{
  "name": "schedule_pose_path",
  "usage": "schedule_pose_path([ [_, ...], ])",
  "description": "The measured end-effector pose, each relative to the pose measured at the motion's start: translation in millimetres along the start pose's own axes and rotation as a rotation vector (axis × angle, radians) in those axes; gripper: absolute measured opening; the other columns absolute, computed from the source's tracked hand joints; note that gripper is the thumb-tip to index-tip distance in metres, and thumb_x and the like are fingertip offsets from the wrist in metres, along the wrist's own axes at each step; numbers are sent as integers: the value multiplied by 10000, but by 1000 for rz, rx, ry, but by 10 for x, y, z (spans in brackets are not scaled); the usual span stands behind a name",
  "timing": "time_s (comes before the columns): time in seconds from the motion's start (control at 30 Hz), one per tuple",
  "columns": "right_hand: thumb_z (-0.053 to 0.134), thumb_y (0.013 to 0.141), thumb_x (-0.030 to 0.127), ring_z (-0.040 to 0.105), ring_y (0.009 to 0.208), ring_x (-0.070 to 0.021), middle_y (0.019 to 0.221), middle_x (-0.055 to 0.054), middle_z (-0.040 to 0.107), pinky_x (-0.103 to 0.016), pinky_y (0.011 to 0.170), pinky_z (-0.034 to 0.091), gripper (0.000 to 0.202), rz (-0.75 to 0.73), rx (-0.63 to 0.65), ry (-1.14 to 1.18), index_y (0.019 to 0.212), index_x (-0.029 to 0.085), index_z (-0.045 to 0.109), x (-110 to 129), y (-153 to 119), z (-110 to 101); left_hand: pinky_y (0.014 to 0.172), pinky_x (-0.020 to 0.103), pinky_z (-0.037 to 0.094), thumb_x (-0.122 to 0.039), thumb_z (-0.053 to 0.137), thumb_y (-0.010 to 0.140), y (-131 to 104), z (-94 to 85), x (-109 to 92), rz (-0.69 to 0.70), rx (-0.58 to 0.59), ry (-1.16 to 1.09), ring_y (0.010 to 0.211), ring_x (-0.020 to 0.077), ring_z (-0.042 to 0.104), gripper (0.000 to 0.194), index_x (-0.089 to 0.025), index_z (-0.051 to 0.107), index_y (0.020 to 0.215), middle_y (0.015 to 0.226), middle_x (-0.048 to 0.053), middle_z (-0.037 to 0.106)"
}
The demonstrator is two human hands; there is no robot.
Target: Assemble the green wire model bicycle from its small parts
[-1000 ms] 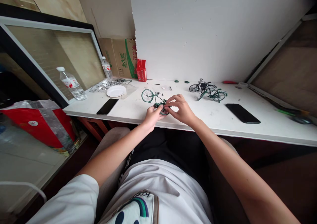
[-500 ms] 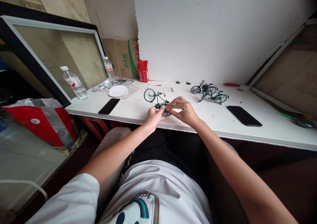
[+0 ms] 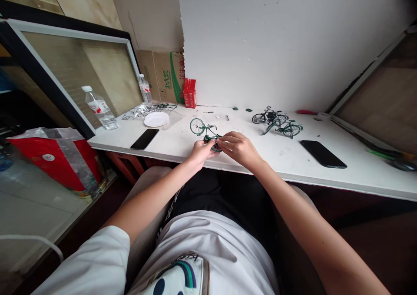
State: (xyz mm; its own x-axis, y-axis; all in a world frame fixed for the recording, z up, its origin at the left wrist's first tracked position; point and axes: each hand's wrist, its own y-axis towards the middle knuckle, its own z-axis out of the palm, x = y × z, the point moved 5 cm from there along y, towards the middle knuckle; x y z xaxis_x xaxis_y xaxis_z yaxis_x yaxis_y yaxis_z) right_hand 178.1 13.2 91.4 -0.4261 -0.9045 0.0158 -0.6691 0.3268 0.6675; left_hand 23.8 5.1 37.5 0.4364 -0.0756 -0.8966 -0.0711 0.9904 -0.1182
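Note:
A small green model bicycle (image 3: 208,129) lies tilted over the front part of the table, its front wheel pointing to the back left. My left hand (image 3: 199,153) is closed around its rear end, thumb by the rear wheel. At that same wheel, the fingertips of my right hand (image 3: 239,148) are pinched together, touching the bicycle. Whatever sits between them is too small to make out. Further right stand another green model bicycle (image 3: 282,129) and a black model bicycle (image 3: 269,114), close together.
A phone (image 3: 145,139) lies left, another phone (image 3: 323,154) right. At the back are small loose parts (image 3: 218,116), a white plate (image 3: 156,119), silvery part frames (image 3: 143,110) and a red box (image 3: 189,93). Water bottles (image 3: 100,108) stand at the left edge. A white board (image 3: 286,47) rises behind.
My right fingers have drawn closer together and lower at the rear wheel. My left hand keeps hold of the bicycle. The view has shifted slightly.

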Motion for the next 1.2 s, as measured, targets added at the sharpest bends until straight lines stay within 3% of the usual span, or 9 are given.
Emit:
schedule_pose_path([
  [0.23, 648, 1053, 308, 715, 966, -280, 1100, -81, 845, -462, 802, 624, 218, 30, -58, 105, 1112, 272, 854, -30, 0, 5, 1067, 540, 600, -274, 825, 922, -17, -3, -16, 62, -19, 34, 840, 206, 788, 212, -85, 738, 958, 889, 113, 799],
  [0.43, 704, 1019, 333, 737, 920, -276, 1014, -55, 856, -469, 831, 635, 187, 80, -58, 260, 1094, 285, 868, -78, 19, -129, 999, 535, 621, -362, 861, 883, -54, 38, -41, 159, -2, 126, 864, 242, 793, 315, -113, 723, 1015, 927, 124, 805],
  [0.63, 708, 1013, 365, 729, 895, -282, 987, -58, 852, -478, 802, 635, 187, 79, -71, 230, 1054, 289, 875, -35, 53, -225, 942, 471, 644, -492, 861, 857, -52, 52, -81, 232, 29, 210, 879, 243, 788, 438, -137, 725, 1074, 961, 124, 814],
  [0.83, 691, 1027, 367, 730, 876, -274, 946, -58, 846, -443, 754, 616, 205, 71, 13, 202, 1001, 279, 874, -32, 48, -290, 908, 459, 654, -469, 864, 860, -62, 90, -50, 190, 63, 223, 832, 239, 792, 421, -132, 723, 1069, 934, 122, 812],
  [0.97, 720, 1012, 428, 722, 846, -271, 925, -67, 842, -438, 726, 601, 213, 69, 39, 206, 1021, 284, 878, -28, 53, -332, 888, 434, 659, -495, 858, 861, -33, 75, -18, 238, 67, 273, 794, 229, 789, 448, -143, 706, 1091, 892, 110, 812],
  [1.2, 698, 1029, 400, 708, 901, -269, 958, -63, 839, -414, 737, 586, 212, 67, 59, 186, 1025, 280, 873, -22, 60, -319, 873, 416, 657, -560, 836, 865, 40, 9, 32, 327, 71, 361, 823, 258, 810, 503, -169, 685, 1144, 915, 125, 824],
])
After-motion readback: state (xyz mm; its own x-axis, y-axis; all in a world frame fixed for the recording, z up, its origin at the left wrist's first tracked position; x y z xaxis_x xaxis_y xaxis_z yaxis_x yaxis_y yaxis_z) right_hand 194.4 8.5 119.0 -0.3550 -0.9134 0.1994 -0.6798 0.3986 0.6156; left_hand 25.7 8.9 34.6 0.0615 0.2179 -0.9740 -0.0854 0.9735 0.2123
